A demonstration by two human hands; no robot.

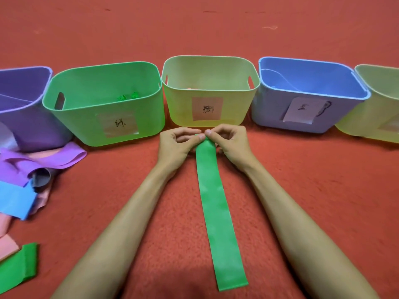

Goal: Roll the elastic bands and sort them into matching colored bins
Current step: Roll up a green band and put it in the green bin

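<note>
A long green elastic band (218,212) lies flat on the red carpet, stretching from the front edge of the view toward the bins. My left hand (174,145) and my right hand (231,143) both pinch its far end, fingertips meeting over the fold. Behind my hands stand a green bin (103,126) holding two rolled green bands (127,96), and a yellow-green bin (207,87) with a pink label. A purple bin (23,117) is at far left, a blue bin (311,91) to the right.
A heap of loose bands (38,169) in purple, blue and pink lies at the left. Another green band (19,266) sits at the bottom left corner. One more yellow-green bin (380,113) is cut off at the right edge. Red carpet (323,190) surrounds everything.
</note>
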